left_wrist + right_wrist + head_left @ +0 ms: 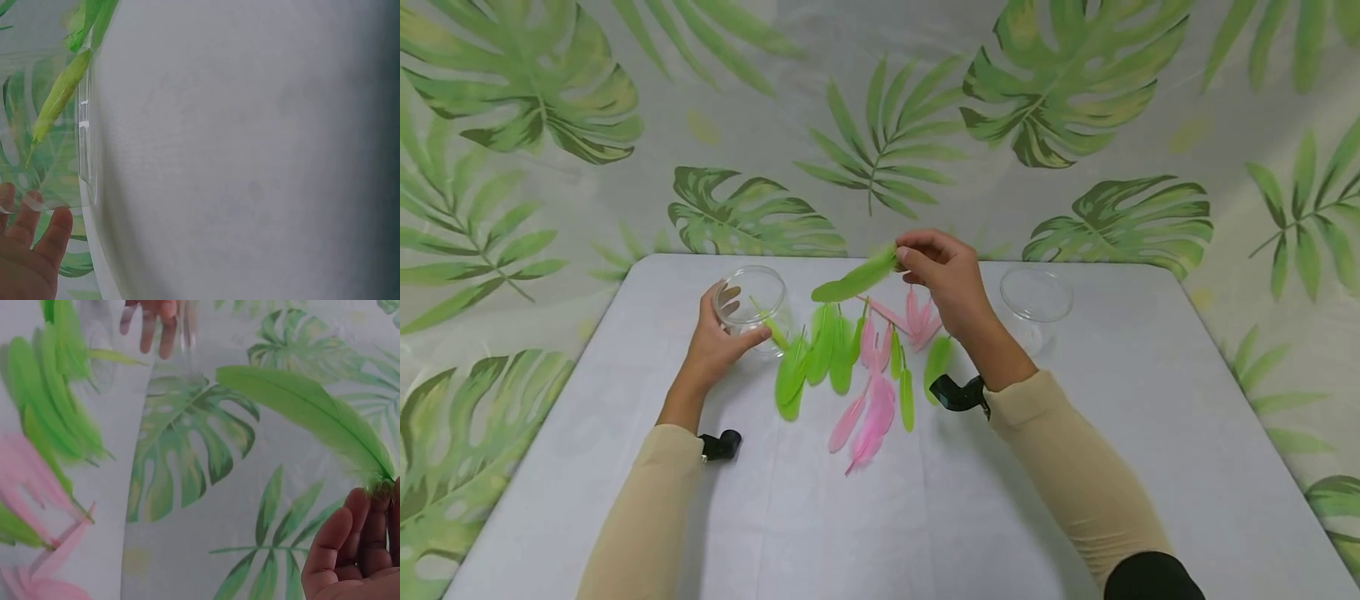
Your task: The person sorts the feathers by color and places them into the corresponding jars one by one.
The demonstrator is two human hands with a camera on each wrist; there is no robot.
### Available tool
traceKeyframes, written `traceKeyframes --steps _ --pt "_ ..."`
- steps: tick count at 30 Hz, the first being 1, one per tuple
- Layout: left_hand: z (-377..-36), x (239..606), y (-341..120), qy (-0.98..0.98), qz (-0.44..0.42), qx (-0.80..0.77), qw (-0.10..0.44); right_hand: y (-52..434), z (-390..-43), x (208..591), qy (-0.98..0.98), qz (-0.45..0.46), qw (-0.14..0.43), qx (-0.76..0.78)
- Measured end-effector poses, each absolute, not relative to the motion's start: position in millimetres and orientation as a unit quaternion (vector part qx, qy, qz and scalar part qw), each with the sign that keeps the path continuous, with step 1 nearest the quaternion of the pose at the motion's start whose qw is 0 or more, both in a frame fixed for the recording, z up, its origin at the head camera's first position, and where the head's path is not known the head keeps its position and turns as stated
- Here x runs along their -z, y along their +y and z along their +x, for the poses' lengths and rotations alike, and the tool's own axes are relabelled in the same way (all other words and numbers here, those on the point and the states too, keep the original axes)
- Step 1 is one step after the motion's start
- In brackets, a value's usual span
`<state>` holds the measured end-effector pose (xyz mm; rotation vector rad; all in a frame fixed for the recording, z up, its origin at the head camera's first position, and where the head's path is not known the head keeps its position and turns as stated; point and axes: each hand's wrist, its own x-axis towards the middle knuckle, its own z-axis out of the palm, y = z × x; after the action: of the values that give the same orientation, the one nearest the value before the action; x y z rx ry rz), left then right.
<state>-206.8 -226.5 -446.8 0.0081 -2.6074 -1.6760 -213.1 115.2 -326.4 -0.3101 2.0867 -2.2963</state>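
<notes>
My left hand (pixel 713 343) grips a clear round jar (pixel 751 283) at the left of the table, thumb on the near side and fingers behind it. One small yellow-green feather (pixel 59 100) is inside the jar. My right hand (pixel 947 279) pinches a large green feather (pixel 856 278) by its quill end, above the table; its broad tip points left toward the jar. Below it lie several green feathers (pixel 822 346) and several pink feathers (pixel 874 421). Another green feather (pixel 937 367) lies under my right wrist.
A second clear round jar (pixel 1037 296) stands to the right, partly behind my right forearm. A white cloth covers the table (pixel 820 533). Behind its far edge hangs a leaf-patterned backdrop (pixel 910 108).
</notes>
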Motion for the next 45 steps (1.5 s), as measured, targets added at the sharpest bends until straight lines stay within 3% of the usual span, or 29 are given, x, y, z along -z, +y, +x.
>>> traceKeyframes --steps 25,34,45 --pt "-204 442 -225 -0.844 0.009 0.537 0.006 15 -231 335 0.667 -0.045 0.050 0.742" --pt "-201 441 -228 -0.846 0.019 0.534 -0.006 -3 -227 351 0.688 -0.043 0.072 0.721" --pt "-206 443 -225 -0.835 0.001 0.550 0.018 -6 -228 352 0.697 -0.040 0.072 0.713"
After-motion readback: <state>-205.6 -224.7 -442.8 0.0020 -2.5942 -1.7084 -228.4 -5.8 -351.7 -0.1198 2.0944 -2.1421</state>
